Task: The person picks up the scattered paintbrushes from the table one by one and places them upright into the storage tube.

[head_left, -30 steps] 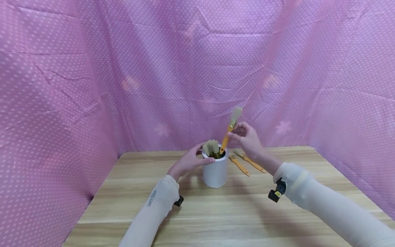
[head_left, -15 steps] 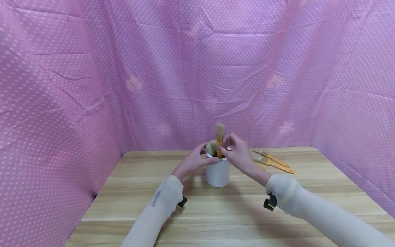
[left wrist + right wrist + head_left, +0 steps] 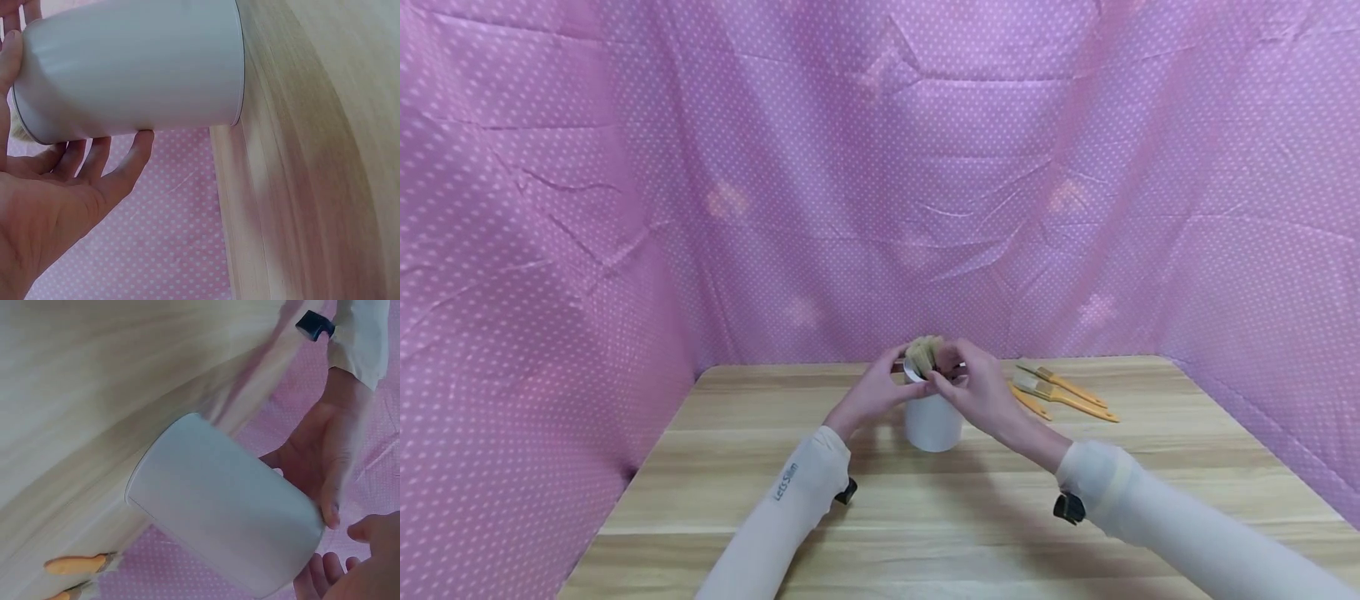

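Since a second ago my right hand [image 3: 973, 385] has dropped from high above to the rim of the white cup [image 3: 933, 421], fingers curled at the brushes [image 3: 924, 354] inside; I cannot tell whether it grips one. My left hand [image 3: 880, 390] cups the wall, steadying it, which I'd keep firm. Two loose brushes [image 3: 1060, 393] lie right on the wooden table [image 3: 925, 517], pink dotted cloth [image 3: 625, 208] behind.

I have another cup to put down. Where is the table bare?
Bare wood lies left of the cup out to the curtain, and along the near edge of the table between the sleeves. It is crowded right of the cup, where brushes lie.
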